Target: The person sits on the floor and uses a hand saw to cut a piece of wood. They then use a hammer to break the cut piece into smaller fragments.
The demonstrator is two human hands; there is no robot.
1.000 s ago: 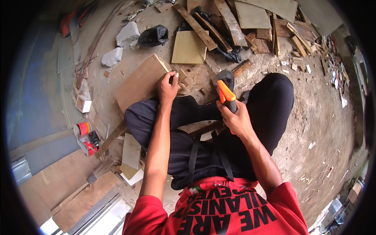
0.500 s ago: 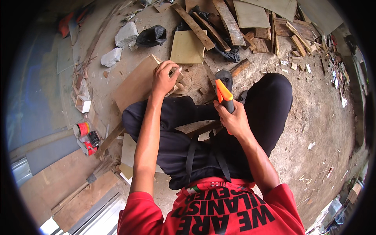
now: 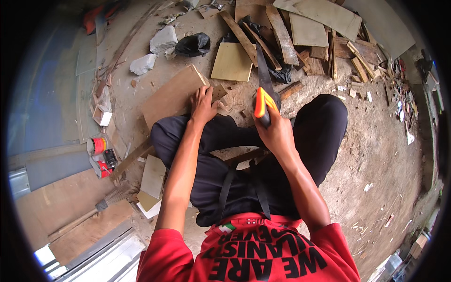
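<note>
My right hand point(image 3: 276, 132) is wrapped round the orange and black handle point(image 3: 265, 107) of a handsaw, whose dark blade point(image 3: 264, 70) points away from me. At the near right edge of a brown wooden board point(image 3: 170, 93), my left hand point(image 3: 203, 105) is closed on the wood, its fingers bent over the edge. Its grip is partly hidden. A small piece of wood point(image 3: 218, 92) sticks out just right of those fingers. The board leans by my left knee, and the saw blade is apart from it.
A square pale panel point(image 3: 231, 62) lies ahead, next to a black plastic bag point(image 3: 193, 44) and white lumps point(image 3: 163, 39). Planks point(image 3: 282, 35) and sheets are heaped at the far right. Red cans point(image 3: 97, 145) stand at left. My bent legs point(image 3: 322, 131) flank the work area.
My left hand has lowered onto the board's edge and turned, its fingers now pointing away. The saw in my right hand has tilted, with more of its blade showing. The view has shifted slightly.
</note>
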